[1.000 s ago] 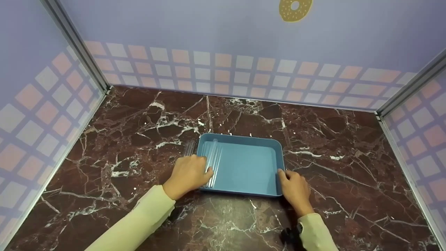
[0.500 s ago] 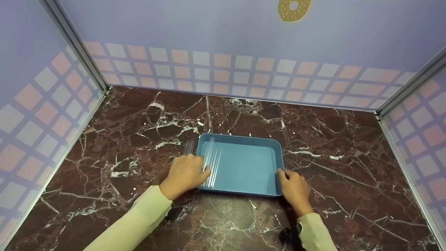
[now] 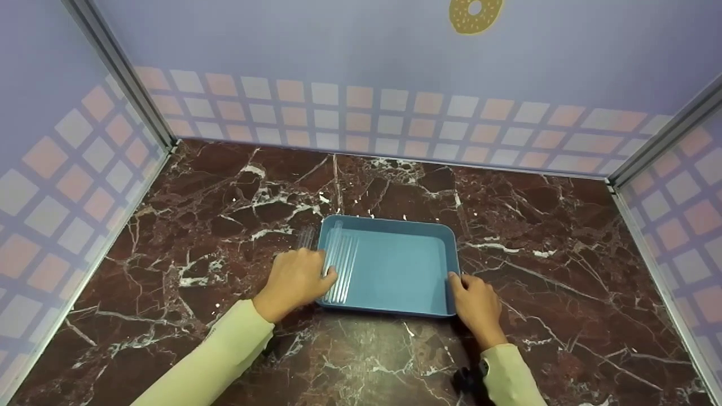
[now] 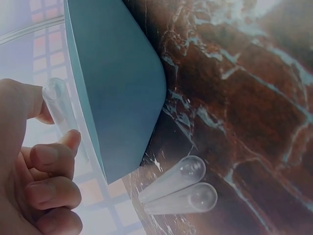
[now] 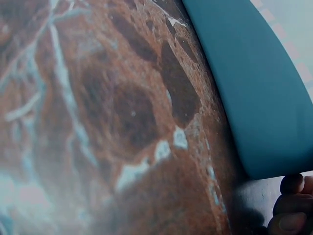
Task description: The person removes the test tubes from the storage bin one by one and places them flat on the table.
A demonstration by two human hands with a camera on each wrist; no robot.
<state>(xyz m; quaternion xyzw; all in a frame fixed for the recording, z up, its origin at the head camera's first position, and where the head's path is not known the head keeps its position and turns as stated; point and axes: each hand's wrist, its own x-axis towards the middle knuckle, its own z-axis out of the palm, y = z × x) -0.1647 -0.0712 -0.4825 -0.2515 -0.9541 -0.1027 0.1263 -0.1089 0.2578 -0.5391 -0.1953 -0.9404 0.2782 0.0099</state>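
My left hand (image 3: 296, 280) pinches a clear test tube (image 4: 57, 100) between thumb and index finger, over the left wall of the blue tray (image 3: 403, 270). Its rounded end shows in the left wrist view. Several similar test tubes (image 3: 348, 270) lie side by side along the tray's left side, partly hidden by the hand. Two more loose test tubes (image 4: 181, 171) rest on the tabletop just left of the tray. At the tray's right wall, my right hand (image 3: 478, 307) grips the rim, thumb on top and fingers outside.
The dark red marbled tabletop (image 3: 225, 327) carries small white specks behind the tray. Lilac panels with a checked pattern (image 3: 316, 118) enclose the back and both sides. A black object (image 3: 468, 382) sits by the right wrist.
My left hand has shifted slightly left with the pinched test tube, which now leans nearer the tray's left wall. The right hand and the tray have stayed put.
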